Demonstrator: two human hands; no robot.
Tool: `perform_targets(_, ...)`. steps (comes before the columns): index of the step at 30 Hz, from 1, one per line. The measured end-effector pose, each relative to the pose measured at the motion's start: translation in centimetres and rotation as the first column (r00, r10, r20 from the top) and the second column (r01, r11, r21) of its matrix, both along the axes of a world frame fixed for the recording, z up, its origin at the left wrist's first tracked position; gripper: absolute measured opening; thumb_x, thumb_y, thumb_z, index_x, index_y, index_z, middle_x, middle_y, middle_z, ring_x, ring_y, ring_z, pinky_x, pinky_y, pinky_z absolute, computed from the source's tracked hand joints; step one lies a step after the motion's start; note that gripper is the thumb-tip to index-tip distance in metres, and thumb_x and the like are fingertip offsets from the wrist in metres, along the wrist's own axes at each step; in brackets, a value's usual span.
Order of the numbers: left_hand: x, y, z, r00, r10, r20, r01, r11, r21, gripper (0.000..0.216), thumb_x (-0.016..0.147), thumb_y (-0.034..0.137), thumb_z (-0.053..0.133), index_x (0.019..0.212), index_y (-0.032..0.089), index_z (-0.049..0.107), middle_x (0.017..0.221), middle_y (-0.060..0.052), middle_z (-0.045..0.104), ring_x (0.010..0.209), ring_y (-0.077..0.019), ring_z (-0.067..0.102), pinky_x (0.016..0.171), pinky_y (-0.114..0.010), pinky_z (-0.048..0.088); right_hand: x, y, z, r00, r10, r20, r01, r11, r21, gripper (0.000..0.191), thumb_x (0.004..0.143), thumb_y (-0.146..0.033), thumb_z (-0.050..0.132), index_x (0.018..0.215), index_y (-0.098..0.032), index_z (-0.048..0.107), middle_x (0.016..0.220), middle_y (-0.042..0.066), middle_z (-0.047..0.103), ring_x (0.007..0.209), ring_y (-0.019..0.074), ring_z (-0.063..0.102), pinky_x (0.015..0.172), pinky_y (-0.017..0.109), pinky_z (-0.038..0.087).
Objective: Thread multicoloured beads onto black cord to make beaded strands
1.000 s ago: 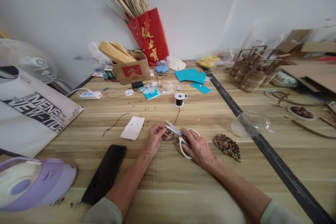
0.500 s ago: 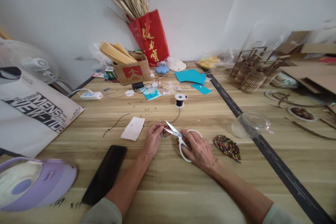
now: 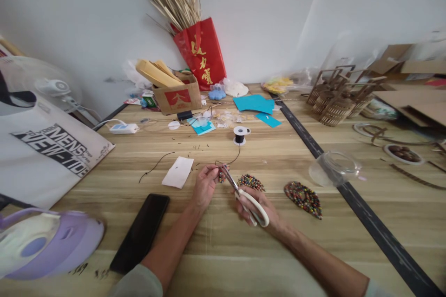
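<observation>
My right hand (image 3: 256,206) grips white-handled scissors (image 3: 252,206), whose blades now lie close together and point up and left. The blade tips are beside the fingers of my left hand (image 3: 205,185), which pinches a small string of colourful beads (image 3: 222,174). A black cord (image 3: 235,160) leads from near these fingers to a white spool of black cord (image 3: 239,136) standing behind. Just past my right hand lies a bunch of multicoloured beads (image 3: 251,182), and a larger beaded piece (image 3: 303,198) rests farther right.
Left of my hands are a white paper (image 3: 177,172), a loose cord (image 3: 153,167) and a black phone (image 3: 141,233). A clear plastic container (image 3: 332,168) sits at right. Blue sheets (image 3: 254,103), a cardboard box (image 3: 177,97) and small woven baskets (image 3: 334,102) stand farther back.
The scissors have gone from spread blades to closed ones and turned to a steeper angle. My right hand has rolled and drawn back, uncovering the middle bunch of beads.
</observation>
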State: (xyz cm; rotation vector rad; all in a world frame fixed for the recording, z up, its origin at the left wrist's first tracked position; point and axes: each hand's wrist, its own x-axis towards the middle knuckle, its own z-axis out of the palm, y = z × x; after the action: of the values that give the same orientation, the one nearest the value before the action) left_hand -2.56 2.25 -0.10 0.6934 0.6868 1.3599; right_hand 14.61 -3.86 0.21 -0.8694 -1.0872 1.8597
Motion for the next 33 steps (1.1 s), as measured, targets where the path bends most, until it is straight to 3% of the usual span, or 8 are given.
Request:
perform_targets(8, 0.06, -0.04, -0.18, 1.0, -0.005, 0.006, 0.005, 1.0, 0.025, 0.02, 0.068, 0.019, 0.078, 0.079, 0.014, 0.062, 0.093, -0.008, 0.075, 0.093, -0.0248, 0.07, 0.087, -0.037, 0.05, -0.22, -0.25, -0.05, 0.994, 0.006, -0.108, -0.012, 0.999, -0.051, 0.047, 0.076, -0.057, 0.068, 0.087, -0.013, 0.058, 0.056, -0.003, 0.055, 0.036, 0.0048, 0.044, 0.031, 0.014, 0.034)
perform_targets(33, 0.78, -0.55, 0.34, 0.989, -0.069, -0.127, 0.072, 0.997, 0.018, 0.021, 0.066, 0.023, 0.079, 0.076, 0.015, 0.062, 0.09, -0.008, 0.075, 0.1, -0.0265, 0.068, 0.092, -0.039, 0.048, -0.46, 0.07, -0.3, 0.983, -0.007, -0.185, -0.009, 0.996, -0.083, 0.044, 0.079, -0.057, 0.066, 0.078, -0.013, 0.058, 0.051, -0.003, 0.054, 0.035, 0.0064, 0.046, 0.03, 0.014, 0.036)
